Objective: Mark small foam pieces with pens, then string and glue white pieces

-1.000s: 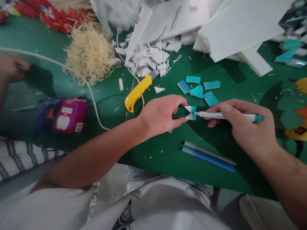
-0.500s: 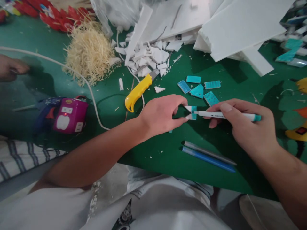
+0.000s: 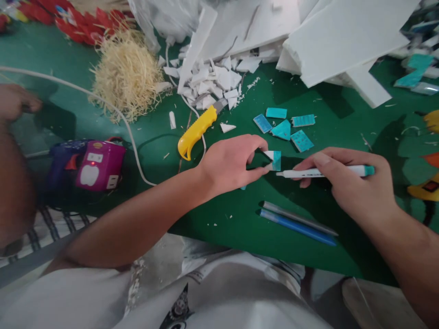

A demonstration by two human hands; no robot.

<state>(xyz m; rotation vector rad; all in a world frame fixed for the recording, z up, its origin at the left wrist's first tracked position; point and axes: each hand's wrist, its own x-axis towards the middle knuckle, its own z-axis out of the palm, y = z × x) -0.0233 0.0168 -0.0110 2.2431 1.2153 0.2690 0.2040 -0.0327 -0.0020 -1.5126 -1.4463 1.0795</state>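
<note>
Between thumb and forefinger, my left hand [image 3: 233,162] pinches a small foam piece [image 3: 276,161], white at the left and teal along its right side. My right hand [image 3: 356,178] grips a white marker [image 3: 308,173] with a teal end. The marker's tip is just below the foam piece's lower right corner, apart from it. Several teal-coloured foam pieces [image 3: 282,130] lie beyond my hands. A blue pen [image 3: 298,227] and a grey pen [image 3: 300,218] rest side by side nearer my body.
A yellow box cutter [image 3: 198,132] lies left of the pieces. Behind are white foam scraps [image 3: 216,80], foam sheets [image 3: 346,41] and a straw bundle [image 3: 128,75]. A magenta power adapter [image 3: 101,164] and white cable [image 3: 126,123] are left. Another person's hand [image 3: 17,100] is at the left edge.
The marker tip has moved down off the foam piece, whose right side now shows more continuous teal. The other person's arm has come further into view at the left.
</note>
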